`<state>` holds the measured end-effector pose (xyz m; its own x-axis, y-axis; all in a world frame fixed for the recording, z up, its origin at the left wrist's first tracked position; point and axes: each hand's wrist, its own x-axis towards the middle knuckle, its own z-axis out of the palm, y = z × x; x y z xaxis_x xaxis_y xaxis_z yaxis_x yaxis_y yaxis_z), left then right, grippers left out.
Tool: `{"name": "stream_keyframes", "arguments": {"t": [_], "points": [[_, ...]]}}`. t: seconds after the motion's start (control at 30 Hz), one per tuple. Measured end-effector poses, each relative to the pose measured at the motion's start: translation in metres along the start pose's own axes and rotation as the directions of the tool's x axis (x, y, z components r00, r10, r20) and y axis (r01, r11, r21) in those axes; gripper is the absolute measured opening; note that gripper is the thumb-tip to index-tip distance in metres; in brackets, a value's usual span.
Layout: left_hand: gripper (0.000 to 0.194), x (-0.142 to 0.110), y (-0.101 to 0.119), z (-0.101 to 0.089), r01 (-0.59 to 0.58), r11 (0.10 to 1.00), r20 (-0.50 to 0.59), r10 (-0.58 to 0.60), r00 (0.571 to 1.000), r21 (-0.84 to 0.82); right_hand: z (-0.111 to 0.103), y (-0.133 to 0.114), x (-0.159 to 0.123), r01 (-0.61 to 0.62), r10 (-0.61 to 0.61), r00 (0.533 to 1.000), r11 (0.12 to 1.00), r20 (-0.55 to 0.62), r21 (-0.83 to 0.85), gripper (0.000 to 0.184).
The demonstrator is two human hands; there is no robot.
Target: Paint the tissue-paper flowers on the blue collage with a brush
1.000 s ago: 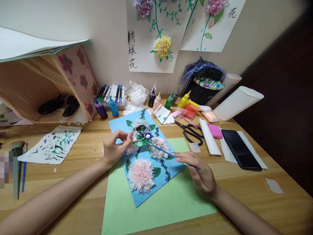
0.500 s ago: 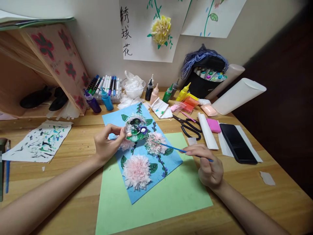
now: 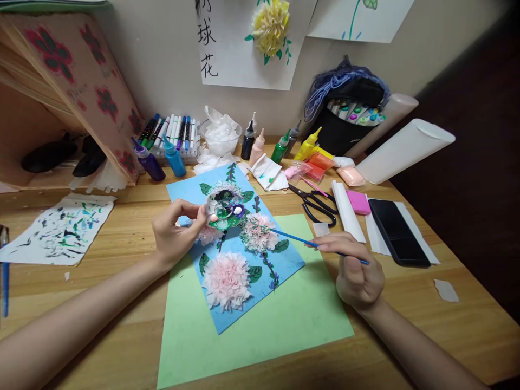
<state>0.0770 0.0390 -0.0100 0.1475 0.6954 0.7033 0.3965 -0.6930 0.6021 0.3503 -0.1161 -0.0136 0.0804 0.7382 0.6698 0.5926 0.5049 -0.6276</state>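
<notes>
Left hand [image 3: 175, 232] pinches the palette [image 3: 224, 209] over the picture [image 3: 239, 247], right hand [image 3: 359, 272] the brush [image 3: 296, 238]; a tilt could drip paint [image 3: 228, 222].

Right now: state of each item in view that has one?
Left hand, pinching palette
Right hand, closed on paintbrush
Palette, paint-smeared, held above blue board
Paintbrush, tip by board's rightmost flower; contact unclear
Blue board, lying partly over green sheet
Scissors, lying, handles apart
Phone, screen dark
Marker bag, open, markers showing
Bowl, holding white tissue
</notes>
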Motion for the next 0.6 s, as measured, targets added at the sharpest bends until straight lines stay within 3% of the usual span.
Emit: {"name": "stream_keyframes", "arguments": {"t": [0.1,0.27,0.47,0.6], "points": [[0.012,0.000,0.000,0.000,0.003,1.000,0.002,-0.003,1.000,0.006,0.000,-0.001,0.001,-0.015,0.016,0.999,1.000,0.045,-0.014,0.027],[0.012,-0.001,0.001,0.000,0.025,1.000,0.010,-0.025,1.000,-0.002,0.002,-0.003,0.001,-0.002,0.006,0.998,0.998,-0.064,0.056,0.030],[0.013,-0.003,-0.001,0.000,0.049,0.999,0.032,-0.049,0.998,-0.007,0.005,-0.012,0.005,0.088,-0.087,0.970,0.996,0.229,0.005,0.031],[0.011,-0.004,-0.002,0.000,0.036,0.999,0.031,-0.035,0.999,-0.026,0.009,-0.016,0.010,0.110,-0.098,0.950,0.994,0.297,-0.023,0.032]]}}
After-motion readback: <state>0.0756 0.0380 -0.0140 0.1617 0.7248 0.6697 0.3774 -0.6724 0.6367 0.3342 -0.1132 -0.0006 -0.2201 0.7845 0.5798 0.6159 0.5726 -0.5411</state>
